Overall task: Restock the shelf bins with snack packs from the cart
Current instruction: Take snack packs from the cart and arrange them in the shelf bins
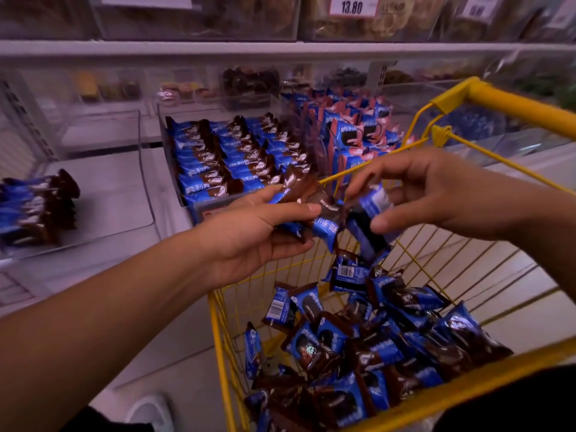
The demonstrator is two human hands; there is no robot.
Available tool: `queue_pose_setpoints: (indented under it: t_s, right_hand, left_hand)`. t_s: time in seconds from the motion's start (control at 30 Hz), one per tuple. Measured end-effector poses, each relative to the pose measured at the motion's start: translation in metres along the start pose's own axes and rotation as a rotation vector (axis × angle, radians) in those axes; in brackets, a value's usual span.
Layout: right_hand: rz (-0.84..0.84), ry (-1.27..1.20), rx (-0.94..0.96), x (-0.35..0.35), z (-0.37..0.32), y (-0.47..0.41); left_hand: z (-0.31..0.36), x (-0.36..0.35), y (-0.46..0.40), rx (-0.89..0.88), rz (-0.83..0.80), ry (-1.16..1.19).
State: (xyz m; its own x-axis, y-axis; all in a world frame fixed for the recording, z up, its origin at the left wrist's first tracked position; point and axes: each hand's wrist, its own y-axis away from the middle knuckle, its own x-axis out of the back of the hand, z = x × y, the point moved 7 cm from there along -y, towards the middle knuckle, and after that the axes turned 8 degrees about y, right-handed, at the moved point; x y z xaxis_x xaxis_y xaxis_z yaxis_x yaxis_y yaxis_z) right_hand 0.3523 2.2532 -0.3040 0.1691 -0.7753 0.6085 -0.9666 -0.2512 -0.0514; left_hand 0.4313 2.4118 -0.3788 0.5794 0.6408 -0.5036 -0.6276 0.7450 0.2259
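My left hand [254,235] grips a small stack of blue-and-brown snack packs [307,202] above the cart's front left corner. My right hand [436,194] pinches another blue snack pack [372,222] right beside them, thumb and fingers around it. Below, the yellow wire cart [218,338] holds a heap of several loose packs [374,338]. On the shelf behind, a clear bin [184,198] is filled with neat rows of the same packs [237,157].
To the left, a nearly bare clear bin [146,185] holds a small pile of packs [34,207] at its left end. A bin of pink-and-blue packs [352,132] stands to the right. Upper shelf bins carry a price tag [352,6]. A shoe [152,413] shows below.
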Motion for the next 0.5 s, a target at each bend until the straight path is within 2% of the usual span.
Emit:
queue_pose_setpoints:
  t_s: [0.1,0.17,0.33,0.5]
  right_hand:
    - [0.091,-0.418,-0.198,-0.001,0.019,-0.001]
    - [0.096,-0.571,-0.248,-0.010,0.021,-0.003]
    - [0.079,-0.645,-0.309,-0.025,0.016,-0.009]
    - [-0.025,-0.649,-0.350,-0.048,0.017,-0.010]
  left_hand:
    - [0.007,0.004,0.001,-0.102,0.052,0.048]
    - [0.011,0.006,0.001,-0.140,0.062,0.095]
    - [0.014,0.007,0.002,-0.188,0.120,0.075]
    - [0.017,0.010,-0.002,-0.245,0.203,0.131]
